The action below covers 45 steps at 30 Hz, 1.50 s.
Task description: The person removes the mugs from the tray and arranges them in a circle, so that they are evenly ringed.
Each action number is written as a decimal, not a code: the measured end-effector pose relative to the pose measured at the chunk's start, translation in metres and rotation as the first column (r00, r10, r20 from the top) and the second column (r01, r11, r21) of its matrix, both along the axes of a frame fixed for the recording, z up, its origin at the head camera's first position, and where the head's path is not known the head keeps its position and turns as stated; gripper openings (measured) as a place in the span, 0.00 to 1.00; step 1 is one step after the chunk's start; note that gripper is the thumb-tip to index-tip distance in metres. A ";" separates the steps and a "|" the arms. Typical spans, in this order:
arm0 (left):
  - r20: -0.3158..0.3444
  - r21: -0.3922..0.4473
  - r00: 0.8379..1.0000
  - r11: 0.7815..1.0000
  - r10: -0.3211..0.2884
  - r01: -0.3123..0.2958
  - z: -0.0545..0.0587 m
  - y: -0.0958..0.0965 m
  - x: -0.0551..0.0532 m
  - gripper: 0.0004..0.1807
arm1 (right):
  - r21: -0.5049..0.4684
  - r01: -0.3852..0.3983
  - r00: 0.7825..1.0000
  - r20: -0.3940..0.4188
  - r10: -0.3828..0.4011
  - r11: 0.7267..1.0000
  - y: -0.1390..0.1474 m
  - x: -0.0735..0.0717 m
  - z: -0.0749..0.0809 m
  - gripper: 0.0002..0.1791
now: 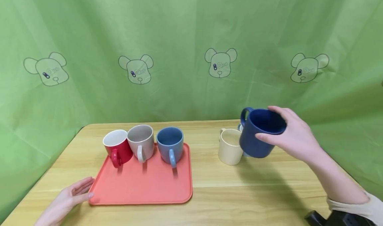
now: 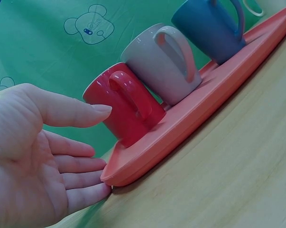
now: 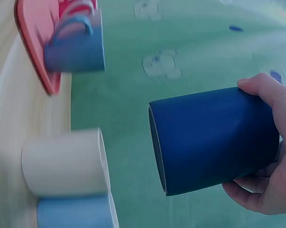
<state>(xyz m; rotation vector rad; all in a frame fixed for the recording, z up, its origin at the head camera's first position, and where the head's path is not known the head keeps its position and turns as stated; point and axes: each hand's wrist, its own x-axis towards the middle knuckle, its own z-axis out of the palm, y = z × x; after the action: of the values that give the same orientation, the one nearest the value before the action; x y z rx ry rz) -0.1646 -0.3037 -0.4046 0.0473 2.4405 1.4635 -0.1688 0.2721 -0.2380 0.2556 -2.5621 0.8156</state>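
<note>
My right hand (image 1: 291, 133) grips a dark blue mug (image 1: 254, 143) by its sides near the rim, thumb and fingers on opposite sides. The mug is held tilted above the table, its handle pointing away to the left. Below and left of it stands a cream mug (image 1: 229, 153), and beside that a light blue mug (image 3: 78, 213), mostly hidden in the head view. My left hand (image 1: 70, 197) has its fingers extended, fingertips at the left edge of a coral tray (image 1: 143, 189). Along the tray's back stand a red mug (image 1: 125, 152), a grey mug (image 1: 147, 149) and a blue mug (image 1: 167, 149).
Everything stands on a light wooden table (image 1: 209, 209). A green curtain (image 1: 179, 96) with bear-head drawings hangs behind it and at both sides. A black device (image 1: 338, 218) is strapped at the right wrist, below a light sleeve (image 1: 356, 207).
</note>
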 end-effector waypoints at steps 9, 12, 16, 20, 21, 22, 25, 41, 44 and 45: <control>0.003 0.009 1.000 1.000 0.010 -0.010 0.003 0.002 0.001 0.41 | 0.068 0.152 0.986 0.057 -0.156 0.986 0.047 0.000 -0.013 0.49; 0.009 0.028 1.000 1.000 0.009 -0.009 0.004 0.002 0.001 0.40 | 0.090 0.180 0.980 0.063 -0.186 0.980 0.058 -0.002 -0.020 0.50; 0.021 0.043 1.000 0.999 0.019 -0.020 0.005 0.003 0.001 0.40 | 0.123 0.209 0.973 0.075 -0.219 0.970 0.070 -0.007 -0.030 0.51; -0.003 0.023 1.000 1.000 0.019 -0.019 0.005 0.003 0.001 0.39 | 0.147 0.229 0.965 0.098 -0.245 0.962 0.083 -0.013 -0.042 0.53; -0.016 0.021 1.000 1.000 0.010 -0.010 0.004 0.002 0.001 0.39 | 0.152 0.233 0.962 0.106 -0.250 0.961 0.086 -0.015 -0.046 0.53; -0.023 0.018 1.000 1.000 0.008 -0.008 0.004 0.002 0.001 0.39 | 0.157 0.236 0.960 0.113 -0.255 0.959 0.089 -0.017 -0.050 0.54; -0.029 0.009 1.000 1.000 0.010 -0.009 0.003 0.002 0.001 0.39 | 0.167 0.239 0.956 0.134 -0.262 0.957 0.096 -0.021 -0.064 0.55; -0.001 0.042 1.000 0.999 0.019 -0.019 0.002 0.003 0.003 0.39 | 0.137 0.183 0.965 0.165 -0.204 0.974 0.100 -0.036 -0.112 0.53; -0.013 0.024 1.000 1.000 0.016 -0.015 0.001 0.003 0.003 0.39 | 0.136 0.178 0.965 0.168 -0.199 0.975 0.097 -0.037 -0.116 0.54; -0.012 0.025 1.000 1.000 0.016 -0.016 0.001 0.003 0.003 0.39 | 0.133 0.175 0.966 0.168 -0.197 0.975 0.096 -0.037 -0.117 0.54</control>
<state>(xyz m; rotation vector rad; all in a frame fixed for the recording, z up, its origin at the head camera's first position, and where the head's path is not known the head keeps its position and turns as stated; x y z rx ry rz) -0.1620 -0.3008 -0.4040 0.0419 2.4377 1.5047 -0.2060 0.3679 -0.3551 -0.0269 -2.7560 0.6445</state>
